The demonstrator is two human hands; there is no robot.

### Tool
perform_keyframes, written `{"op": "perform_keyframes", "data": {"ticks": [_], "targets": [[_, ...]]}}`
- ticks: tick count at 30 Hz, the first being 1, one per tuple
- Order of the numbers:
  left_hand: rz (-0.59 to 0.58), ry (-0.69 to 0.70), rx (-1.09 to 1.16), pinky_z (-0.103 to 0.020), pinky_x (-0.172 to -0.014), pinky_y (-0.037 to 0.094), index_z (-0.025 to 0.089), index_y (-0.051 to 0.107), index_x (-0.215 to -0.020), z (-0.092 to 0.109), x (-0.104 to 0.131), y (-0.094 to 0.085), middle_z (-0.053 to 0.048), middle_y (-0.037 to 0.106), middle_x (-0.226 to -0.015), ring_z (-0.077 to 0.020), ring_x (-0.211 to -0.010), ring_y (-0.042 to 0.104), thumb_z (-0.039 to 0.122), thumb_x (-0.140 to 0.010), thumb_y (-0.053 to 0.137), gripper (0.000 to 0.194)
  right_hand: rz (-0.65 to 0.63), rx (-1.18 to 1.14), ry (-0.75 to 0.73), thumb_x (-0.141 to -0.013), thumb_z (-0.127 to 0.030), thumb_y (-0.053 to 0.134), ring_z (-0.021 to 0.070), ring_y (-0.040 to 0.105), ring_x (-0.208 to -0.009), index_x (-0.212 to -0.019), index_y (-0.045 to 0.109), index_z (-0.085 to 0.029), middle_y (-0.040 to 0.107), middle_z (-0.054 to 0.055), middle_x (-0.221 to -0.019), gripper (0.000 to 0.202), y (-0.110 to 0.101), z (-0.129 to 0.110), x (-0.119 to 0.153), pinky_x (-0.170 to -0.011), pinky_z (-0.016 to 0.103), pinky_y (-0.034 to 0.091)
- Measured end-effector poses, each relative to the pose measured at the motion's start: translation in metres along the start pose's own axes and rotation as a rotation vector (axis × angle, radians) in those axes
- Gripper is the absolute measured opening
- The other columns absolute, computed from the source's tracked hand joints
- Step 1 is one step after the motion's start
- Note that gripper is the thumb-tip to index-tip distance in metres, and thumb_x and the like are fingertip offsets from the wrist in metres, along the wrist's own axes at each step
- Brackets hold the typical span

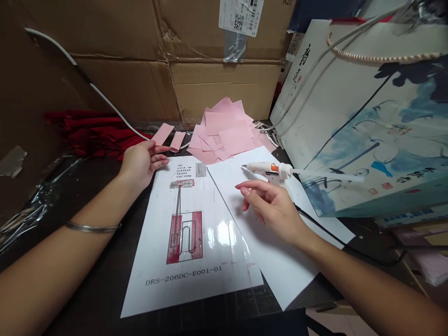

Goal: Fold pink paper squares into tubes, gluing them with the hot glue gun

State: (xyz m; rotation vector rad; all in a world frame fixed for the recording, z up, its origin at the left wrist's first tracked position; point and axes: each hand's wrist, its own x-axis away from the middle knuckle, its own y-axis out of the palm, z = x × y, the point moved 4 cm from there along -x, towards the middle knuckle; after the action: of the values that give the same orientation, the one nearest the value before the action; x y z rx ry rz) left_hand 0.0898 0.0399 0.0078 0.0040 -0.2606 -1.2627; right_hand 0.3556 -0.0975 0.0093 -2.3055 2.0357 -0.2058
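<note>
My left hand (142, 158) is at the far left corner of a printed sheet (154, 247). Its thumb and index finger close on the near end of a small folded pink piece (163, 134). Right beside it lies a second folded pink piece (177, 141). Over a blank white sheet (280, 275), my right hand (268, 203) hovers with loosely bent fingers and nothing in them. Just beyond it a white glue gun (264, 167) lies on the paper, a long glue stick (329, 175) protruding from its back.
A pile of pink sheets (227, 130) lies behind the papers. Dark red cloth (94, 135) is heaped at the left. Cardboard boxes (217, 88) wall the back. A large paper bag (371, 116) stands at the right. A white cable (115, 109) and the gun's black cord (325, 231) cross the area.
</note>
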Motion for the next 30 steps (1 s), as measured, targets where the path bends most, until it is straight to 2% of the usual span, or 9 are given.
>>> {"op": "perform_keyframes", "data": {"ticks": [3,7,13,18,22,26,28,30], "targets": [[0.012,-0.062,-0.011,-0.024,-0.051,0.050,0.015,0.054,-0.077,-0.003,-0.012,0.002,-0.007,0.069,-0.073,-0.0104,-0.049,0.056,0.011,-0.087,0.047,0.012,-0.018,0.034,-0.012,-0.091,-0.037,0.057,0.0109,0.054,-0.058,-0.102,0.067,-0.017,0.063,-0.001,-0.065,0.025,0.004,0.000,0.002,-0.050,0.026,0.031],[0.056,-0.081,-0.037,-0.025,-0.057,0.053,0.017,0.052,-0.080,-0.003,-0.021,0.004,-0.006,0.069,-0.072,-0.0116,-0.053,0.060,0.009,-0.086,0.048,0.011,-0.026,0.074,-0.026,-0.091,-0.035,0.056,0.0110,0.053,-0.056,-0.102,0.067,-0.016,0.061,-0.002,-0.062,0.024,0.005,-0.001,0.003,-0.052,0.027,0.032],[0.001,-0.170,-0.130,-0.026,-0.057,0.054,0.013,0.055,-0.079,-0.005,-0.034,0.004,-0.007,0.067,-0.068,-0.0135,-0.056,0.062,0.006,-0.088,0.046,0.015,-0.042,0.076,-0.051,-0.091,-0.031,0.056,0.0101,0.055,-0.056,-0.092,0.067,-0.016,0.062,-0.002,-0.061,0.019,0.006,-0.002,0.003,-0.054,0.026,0.036],[-0.044,-0.188,-0.188,-0.025,-0.054,0.051,0.012,0.058,-0.077,-0.004,-0.034,0.000,-0.004,0.064,-0.065,-0.0109,-0.052,0.057,0.011,-0.092,0.048,0.018,-0.059,0.057,-0.059,-0.090,-0.033,0.058,0.0116,0.057,-0.059,-0.096,0.067,-0.016,0.061,-0.003,-0.058,0.020,0.009,-0.001,0.003,-0.057,0.026,0.041],[-0.035,-0.183,-0.238,-0.024,-0.054,0.050,0.011,0.058,-0.079,-0.003,-0.030,-0.003,0.001,0.060,-0.063,-0.0100,-0.053,0.056,0.017,-0.096,0.049,0.020,-0.072,0.091,-0.058,-0.090,-0.034,0.057,0.0115,0.054,-0.056,-0.098,0.066,-0.017,0.059,-0.003,-0.058,0.021,0.010,0.001,0.002,-0.055,0.027,0.039],[0.001,-0.121,-0.285,-0.026,-0.053,0.050,0.011,0.057,-0.079,-0.002,-0.029,-0.003,0.003,0.057,-0.057,-0.0102,-0.048,0.055,0.016,-0.095,0.052,0.018,-0.070,0.186,-0.064,-0.091,-0.035,0.056,0.0109,0.049,-0.054,-0.102,0.066,-0.018,0.058,-0.003,-0.062,0.022,0.011,0.005,0.001,-0.052,0.027,0.038],[0.041,-0.014,-0.283,-0.028,-0.050,0.047,0.012,0.054,-0.080,0.000,-0.025,-0.002,0.004,0.053,-0.050,-0.0109,-0.044,0.051,0.013,-0.095,0.051,0.015,-0.069,0.313,-0.091,-0.091,-0.032,0.055,0.0102,0.048,-0.055,-0.106,0.065,-0.019,0.063,-0.001,-0.074,0.022,0.013,0.006,0.000,-0.052,0.027,0.038],[0.099,0.155,-0.260,-0.024,-0.047,0.042,0.016,0.050,-0.083,0.004,-0.016,-0.001,0.008,0.047,-0.046,-0.0087,-0.040,0.045,0.017,-0.097,0.049,0.015,-0.066,0.505,-0.191,-0.092,-0.026,0.053,0.0124,0.055,-0.065,-0.109,0.064,-0.018,0.068,0.003,-0.091,0.022,0.017,0.001,-0.004,-0.060,0.029,0.043]]}}
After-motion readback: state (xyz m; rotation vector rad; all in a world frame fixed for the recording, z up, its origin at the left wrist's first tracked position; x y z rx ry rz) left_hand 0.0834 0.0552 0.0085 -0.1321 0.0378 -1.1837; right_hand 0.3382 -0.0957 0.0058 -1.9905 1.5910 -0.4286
